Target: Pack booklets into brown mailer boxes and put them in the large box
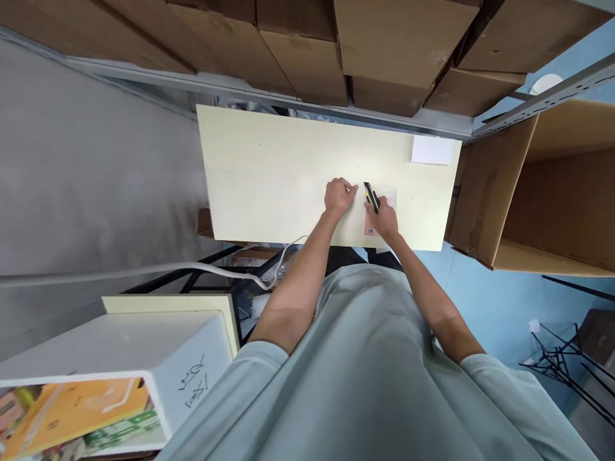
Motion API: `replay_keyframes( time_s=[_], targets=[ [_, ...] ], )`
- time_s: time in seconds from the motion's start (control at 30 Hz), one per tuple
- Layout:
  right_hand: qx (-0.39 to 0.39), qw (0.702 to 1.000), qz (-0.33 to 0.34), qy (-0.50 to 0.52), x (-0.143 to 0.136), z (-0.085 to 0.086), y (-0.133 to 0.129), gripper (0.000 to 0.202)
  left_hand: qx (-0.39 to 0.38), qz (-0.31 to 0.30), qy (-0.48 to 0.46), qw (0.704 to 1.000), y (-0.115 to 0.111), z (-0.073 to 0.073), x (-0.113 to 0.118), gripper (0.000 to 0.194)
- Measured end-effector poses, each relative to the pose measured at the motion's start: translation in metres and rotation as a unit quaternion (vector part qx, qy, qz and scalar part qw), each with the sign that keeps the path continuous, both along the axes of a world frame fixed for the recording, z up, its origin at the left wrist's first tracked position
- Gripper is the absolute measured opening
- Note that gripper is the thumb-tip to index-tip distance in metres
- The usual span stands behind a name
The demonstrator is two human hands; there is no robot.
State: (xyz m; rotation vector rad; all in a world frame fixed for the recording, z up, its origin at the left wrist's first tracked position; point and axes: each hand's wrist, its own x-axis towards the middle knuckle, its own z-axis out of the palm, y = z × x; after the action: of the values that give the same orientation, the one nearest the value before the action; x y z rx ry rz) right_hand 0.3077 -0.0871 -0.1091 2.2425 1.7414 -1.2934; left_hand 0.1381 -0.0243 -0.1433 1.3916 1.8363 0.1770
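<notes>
A yellow and black utility knife (371,197) is gripped in my right hand (384,219), its tip angled up and to the left. Under that hand a flat packet with a pink lower part and a barcode (370,231) lies on the cream tabletop (269,179); its upper part looks clear, and my hand covers much of it. Just left of the knife, my left hand (339,195) rests low over the table with curled fingers and the thumb pointing right. Whether anything is pinched in those fingers is too small to tell.
A white stack of paper or cards (431,150) lies at the table's back right corner. Cardboard boxes (384,45) fill the shelf behind. An open carton (494,192) stands to the right. At lower left is a white bin (192,365) with packages; a white cable (211,267) runs nearby.
</notes>
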Motion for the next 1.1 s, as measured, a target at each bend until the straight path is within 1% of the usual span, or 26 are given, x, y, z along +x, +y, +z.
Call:
replay_keyframes(
  time_s=[0.1,0.23,0.4,0.5,0.63,0.87,1.0,1.1],
  targets=[
    [-0.004,1.000,-0.002,-0.005,-0.008,-0.003,0.002,0.035,-0.058,0.012,0.035,0.998,0.011,-0.006,0.007,0.024],
    [0.000,1.000,-0.007,-0.020,-0.016,-0.005,0.003,0.033,-0.073,0.015,0.057,0.996,0.013,-0.004,0.013,0.026],
    [-0.023,0.999,0.000,-0.049,-0.023,0.003,0.003,0.031,-0.094,0.018,0.061,0.994,0.014,0.004,0.015,0.027],
    [-0.039,0.997,0.013,-0.066,-0.026,0.010,0.001,0.031,-0.105,0.019,0.059,0.993,0.016,0.006,0.015,0.029],
    [-0.059,0.993,0.038,-0.096,-0.028,0.015,-0.003,0.030,-0.111,0.021,0.045,0.993,0.018,0.003,0.015,0.030],
    [-0.064,0.987,0.073,-0.127,-0.030,0.022,-0.008,0.031,-0.113,0.027,0.038,0.993,0.018,-0.002,0.014,0.031],
    [-0.070,0.987,0.086,-0.115,-0.028,0.024,-0.015,0.035,-0.103,0.032,0.031,0.994,0.018,-0.006,0.013,0.030],
    [-0.069,0.987,0.092,-0.112,-0.026,0.024,-0.023,0.039,-0.096,0.040,0.028,0.994,0.018,-0.011,0.014,0.027]
  ],
)
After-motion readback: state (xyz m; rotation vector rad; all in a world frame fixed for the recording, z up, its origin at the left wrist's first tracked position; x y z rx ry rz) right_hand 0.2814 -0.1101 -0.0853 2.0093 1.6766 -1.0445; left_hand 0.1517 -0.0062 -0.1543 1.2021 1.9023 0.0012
